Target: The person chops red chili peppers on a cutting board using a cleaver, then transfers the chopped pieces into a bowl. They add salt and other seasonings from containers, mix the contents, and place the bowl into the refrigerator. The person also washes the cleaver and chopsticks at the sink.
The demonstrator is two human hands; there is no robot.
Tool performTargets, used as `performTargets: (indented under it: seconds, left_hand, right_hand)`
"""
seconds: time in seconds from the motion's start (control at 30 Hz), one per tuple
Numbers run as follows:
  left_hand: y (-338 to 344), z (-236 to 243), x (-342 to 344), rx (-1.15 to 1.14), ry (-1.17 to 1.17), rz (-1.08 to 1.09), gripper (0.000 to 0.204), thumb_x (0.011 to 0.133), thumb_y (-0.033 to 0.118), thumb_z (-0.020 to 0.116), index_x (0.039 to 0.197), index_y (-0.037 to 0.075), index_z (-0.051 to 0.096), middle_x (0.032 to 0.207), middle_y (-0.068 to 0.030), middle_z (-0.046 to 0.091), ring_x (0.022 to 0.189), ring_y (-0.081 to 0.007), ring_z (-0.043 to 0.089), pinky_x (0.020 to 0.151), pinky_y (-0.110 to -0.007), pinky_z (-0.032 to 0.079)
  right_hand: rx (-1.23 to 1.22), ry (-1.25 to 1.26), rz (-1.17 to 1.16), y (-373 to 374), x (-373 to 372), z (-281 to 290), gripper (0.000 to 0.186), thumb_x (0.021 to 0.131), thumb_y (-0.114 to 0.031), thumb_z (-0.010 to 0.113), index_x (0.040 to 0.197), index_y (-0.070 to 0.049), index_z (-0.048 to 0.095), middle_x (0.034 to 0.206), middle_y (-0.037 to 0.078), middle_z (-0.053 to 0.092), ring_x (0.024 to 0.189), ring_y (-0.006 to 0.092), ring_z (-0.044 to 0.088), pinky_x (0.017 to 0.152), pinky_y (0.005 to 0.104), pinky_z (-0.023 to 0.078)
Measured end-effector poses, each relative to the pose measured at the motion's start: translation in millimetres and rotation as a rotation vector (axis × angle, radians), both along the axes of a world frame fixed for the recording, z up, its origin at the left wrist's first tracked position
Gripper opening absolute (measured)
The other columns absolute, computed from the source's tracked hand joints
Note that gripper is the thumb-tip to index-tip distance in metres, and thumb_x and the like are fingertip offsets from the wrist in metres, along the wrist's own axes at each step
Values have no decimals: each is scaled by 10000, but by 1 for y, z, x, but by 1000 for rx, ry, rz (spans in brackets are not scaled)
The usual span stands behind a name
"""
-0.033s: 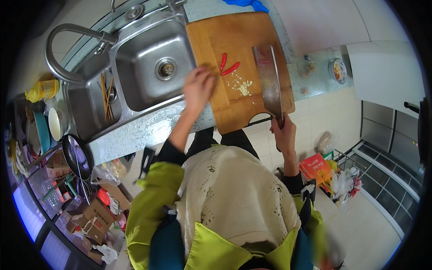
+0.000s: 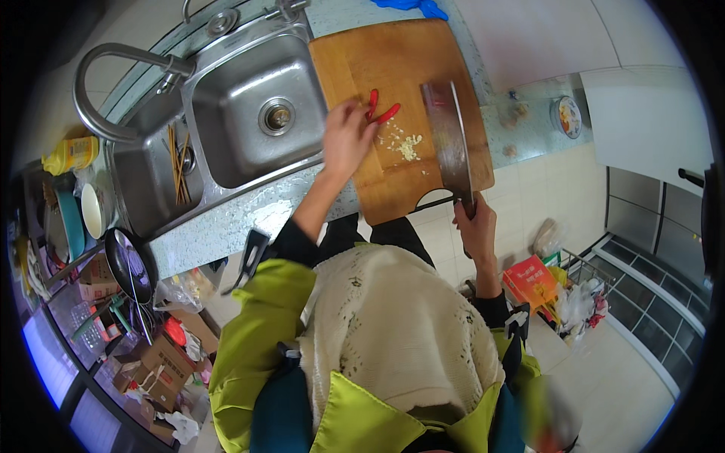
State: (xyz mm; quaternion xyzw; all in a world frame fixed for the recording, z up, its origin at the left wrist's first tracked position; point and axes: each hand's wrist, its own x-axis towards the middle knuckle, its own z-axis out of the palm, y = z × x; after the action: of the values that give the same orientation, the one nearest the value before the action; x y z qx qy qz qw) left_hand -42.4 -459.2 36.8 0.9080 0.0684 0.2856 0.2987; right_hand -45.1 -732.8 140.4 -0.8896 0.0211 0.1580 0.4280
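A wooden cutting board (image 2: 411, 64) lies on the counter, with red chillies (image 2: 388, 114) at its middle left. Chopped garlic (image 2: 408, 148) is heaped in small pale bits just below them. My left hand (image 2: 348, 142) reaches over the board's left edge, thumb and fingers apart, its fingertips right at the chillies; whether they touch is hard to see. A broad cleaver (image 2: 450, 140) is in my right hand (image 2: 477, 229), which is closed round its handle at the board's near right corner. The blade extends away from me over the right part of the board.
Left of the board is a double steel sink (image 2: 242, 113) with a curved faucet (image 2: 94, 90); chopsticks (image 2: 180, 162) lie in its left basin. A round tub (image 2: 566, 118) stands on the right counter, and a blue plastic bag (image 2: 414, 6) lies beyond the board.
My left hand has moved right and slightly away from me, from the board's left edge to the chillies. My right hand and the cleaver stay almost in place.
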Motion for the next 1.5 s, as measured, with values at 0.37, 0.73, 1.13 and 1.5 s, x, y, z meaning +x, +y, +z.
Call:
performTargets:
  seconds: [0.37,0.73,1.13,1.5]
  left_hand:
    - [19,4,59,-193,90,-19,144,674,11,634,815,-3,608,902,-131,604,808,-285,583,694,-329,478]
    - [-59,6,3,-217,104,-59,161,647,17,670,800,24,619,916,-100,605,843,-254,576,738,-312,465]
    - [-85,7,-16,-204,75,-139,207,630,8,691,812,-1,593,904,-114,568,849,-267,552,716,-317,462]
    - [-80,6,-12,-123,13,-245,194,630,16,677,805,7,594,856,-116,574,785,-278,550,690,-335,459]
  right_hand:
    - [-65,148,382,-17,-20,2,154,709,-95,579,727,14,471,552,161,514,520,325,526,493,366,406]
    - [-98,67,186,-20,30,-14,186,746,-106,580,698,27,458,545,160,503,495,315,509,468,368,384]
    - [-204,-138,398,6,12,-10,162,787,-163,552,842,-35,470,632,147,568,564,328,564,503,397,447]
    - [-286,-246,503,11,11,-8,136,759,-95,532,818,-45,421,640,130,532,522,316,542,451,393,442]
